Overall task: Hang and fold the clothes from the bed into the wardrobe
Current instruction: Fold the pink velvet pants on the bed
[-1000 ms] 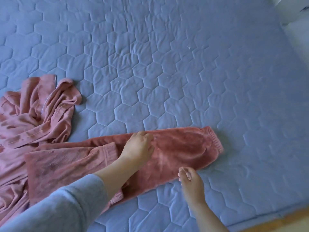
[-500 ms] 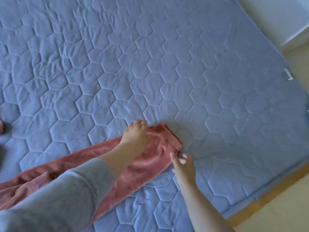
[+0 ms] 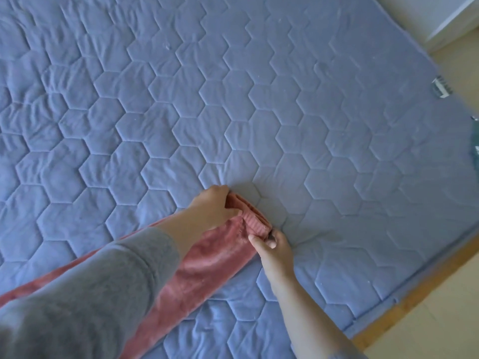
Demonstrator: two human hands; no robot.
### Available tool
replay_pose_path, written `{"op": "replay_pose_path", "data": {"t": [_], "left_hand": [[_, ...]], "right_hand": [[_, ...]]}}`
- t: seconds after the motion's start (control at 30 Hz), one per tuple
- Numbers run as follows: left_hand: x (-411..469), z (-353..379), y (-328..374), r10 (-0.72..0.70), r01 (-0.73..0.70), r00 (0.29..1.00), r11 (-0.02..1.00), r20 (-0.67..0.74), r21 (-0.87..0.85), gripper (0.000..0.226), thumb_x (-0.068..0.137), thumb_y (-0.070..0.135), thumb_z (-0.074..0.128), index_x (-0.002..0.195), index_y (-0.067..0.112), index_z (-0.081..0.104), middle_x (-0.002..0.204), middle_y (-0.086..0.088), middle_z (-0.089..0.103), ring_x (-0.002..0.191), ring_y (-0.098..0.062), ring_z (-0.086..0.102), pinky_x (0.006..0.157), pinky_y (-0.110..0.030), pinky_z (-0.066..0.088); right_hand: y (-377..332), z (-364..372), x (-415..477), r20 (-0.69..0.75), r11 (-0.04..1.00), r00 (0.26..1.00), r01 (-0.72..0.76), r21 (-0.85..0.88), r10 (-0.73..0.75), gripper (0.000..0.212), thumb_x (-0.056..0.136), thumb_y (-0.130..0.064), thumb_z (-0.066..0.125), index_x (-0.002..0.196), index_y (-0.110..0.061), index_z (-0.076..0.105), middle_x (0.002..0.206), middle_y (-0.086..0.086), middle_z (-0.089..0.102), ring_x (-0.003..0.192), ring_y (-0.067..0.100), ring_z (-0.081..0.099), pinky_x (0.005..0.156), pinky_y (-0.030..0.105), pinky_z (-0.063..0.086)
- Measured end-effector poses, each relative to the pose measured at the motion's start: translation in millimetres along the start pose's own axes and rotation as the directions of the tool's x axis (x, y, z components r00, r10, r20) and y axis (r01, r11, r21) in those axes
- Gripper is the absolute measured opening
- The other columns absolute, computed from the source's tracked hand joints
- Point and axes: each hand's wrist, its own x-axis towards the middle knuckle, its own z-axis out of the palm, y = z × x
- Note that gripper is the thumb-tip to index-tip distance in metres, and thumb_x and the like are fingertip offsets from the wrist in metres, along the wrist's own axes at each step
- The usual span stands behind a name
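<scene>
Pink fleece trousers (image 3: 207, 265) lie stretched across the blue quilted bed (image 3: 233, 99), their ribbed cuff end pointing to the middle of the mattress. My left hand (image 3: 211, 207) grips the far corner of that cuff, fingers curled round the fabric. My right hand (image 3: 272, 246) pinches the near corner of the same cuff between thumb and fingers. The trousers' other end runs off under my grey sleeve at the lower left and is hidden.
The wooden bed frame edge (image 3: 414, 304) runs along the lower right, with pale floor beyond it. A small white object (image 3: 442, 87) lies by the bed's right edge. A white skirting or furniture base (image 3: 456, 19) shows at the top right.
The view swung right, so the pink garment pile at the left left the frame. Both hands slid along the trouser leg to its cuff and took hold of its two corners.
</scene>
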Motion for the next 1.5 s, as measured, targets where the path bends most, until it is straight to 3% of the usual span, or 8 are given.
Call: {"op": "replay_pose_path", "data": {"t": [0.57, 0.77, 0.87, 1.0, 1.1, 1.17, 1.27, 1.5], "left_hand": [[-117.5, -67.8, -52.2, 0.119, -0.135, 0.956, 0.990, -0.268, -0.043, 0.033, 0.075, 0.035, 0.073, 0.104, 0.024, 0.060, 0.109, 0.003, 0.040, 0.090, -0.024, 0.055, 0.076, -0.034, 0.048], [-190.8, -84.6, -115.2, 0.029, -0.056, 0.945, 0.996, -0.325, -0.074, 0.027, 0.080, 0.021, 0.066, 0.105, 0.019, 0.056, 0.109, 0.001, 0.052, 0.082, -0.021, 0.060, 0.070, -0.038, 0.052], [-228.9, -80.9, -140.6, -0.058, -0.116, 0.934, 0.883, -0.351, -0.455, 0.027, 0.079, -0.003, 0.057, 0.101, 0.012, 0.057, 0.095, 0.000, 0.055, 0.059, -0.016, 0.065, 0.053, -0.032, 0.056], [-268.8, -77.4, -172.0, -0.228, -0.086, 0.872, 0.799, -0.433, -0.595, 0.046, 0.072, -0.008, 0.051, 0.101, 0.026, 0.061, 0.083, 0.007, 0.061, 0.064, -0.005, 0.054, 0.066, -0.022, 0.043], [-300.0, -83.0, -192.4, -0.349, -0.123, 0.864, 0.553, -0.363, -0.824, 0.046, 0.074, -0.017, 0.039, 0.091, 0.016, 0.066, 0.079, 0.000, 0.065, 0.072, -0.013, 0.060, 0.072, -0.028, 0.050], [-323.8, -85.2, -207.4, -0.406, -0.132, 0.860, 0.410, -0.310, -0.902, 0.036, 0.084, -0.011, 0.041, 0.086, 0.013, 0.067, 0.074, -0.003, 0.065, 0.064, -0.013, 0.059, 0.059, -0.020, 0.048], [-357.1, -81.6, -234.7, -0.454, -0.128, 0.828, 0.418, -0.328, -0.899, 0.016, 0.093, 0.020, 0.058, 0.082, 0.015, 0.069, 0.064, 0.004, 0.060, 0.056, -0.010, 0.051, 0.053, -0.020, 0.041], [-420.2, -49.1, -306.4, -0.636, -0.042, 0.734, 0.306, -0.237, -0.951, 0.031, 0.061, 0.037, 0.080, 0.076, 0.016, 0.062, 0.061, 0.006, 0.056, 0.056, -0.012, 0.048, 0.054, -0.024, 0.041]], "right_hand": [[-43.8, 40.7, -97.7, 0.018, 0.933, 0.942, 0.334, -0.135, -0.334, 0.017, 0.081, -0.009, 0.071, 0.087, -0.017, 0.057, 0.069, 0.003, 0.066, 0.062, 0.026, 0.062, 0.063, 0.042, 0.052], [-54.3, 93.0, -153.0, 0.130, 0.821, 0.837, 0.547, -0.163, -0.531, 0.025, 0.072, -0.028, 0.069, 0.071, -0.032, 0.045, 0.060, -0.013, 0.054, 0.051, 0.005, 0.045, 0.052, 0.017, 0.040], [-54.9, 116.2, -183.4, 0.203, 0.768, 0.786, 0.615, -0.176, -0.583, 0.023, 0.069, -0.043, 0.068, 0.070, -0.036, 0.047, 0.057, -0.013, 0.054, 0.049, 0.005, 0.045, 0.051, 0.018, 0.040], [-48.5, 142.7, -223.9, 0.339, 0.699, 0.715, 0.689, -0.193, -0.611, 0.024, 0.071, -0.049, 0.070, 0.082, -0.031, 0.058, 0.058, -0.010, 0.056, 0.050, 0.006, 0.046, 0.051, 0.029, 0.045], [-43.7, 163.5, -254.5, 0.460, 0.659, 0.651, 0.732, -0.171, -0.604, 0.020, 0.074, -0.028, 0.073, 0.091, -0.028, 0.062, 0.072, -0.013, 0.062, 0.063, 0.005, 0.053, 0.062, 0.031, 0.049], [-40.3, 177.3, -273.8, 0.520, 0.621, 0.599, 0.768, -0.157, -0.609, 0.031, 0.074, -0.015, 0.074, 0.099, -0.029, 0.062, 0.087, -0.011, 0.067, 0.078, 0.010, 0.063, 0.071, 0.034, 0.053], [-34.1, 198.3, -302.8, 0.581, 0.547, 0.516, 0.825, -0.140, -0.629, 0.036, 0.073, -0.011, 0.076, 0.100, -0.031, 0.062, 0.095, -0.014, 0.067, 0.087, 0.008, 0.065, 0.075, 0.029, 0.054], [-2.2, 249.1, -360.2, 0.744, 0.377, 0.338, 0.918, -0.125, -0.576, 0.030, 0.067, -0.022, 0.066, 0.097, -0.025, 0.066, 0.091, -0.015, 0.065, 0.082, 0.007, 0.063, 0.071, 0.023, 0.050]]}}
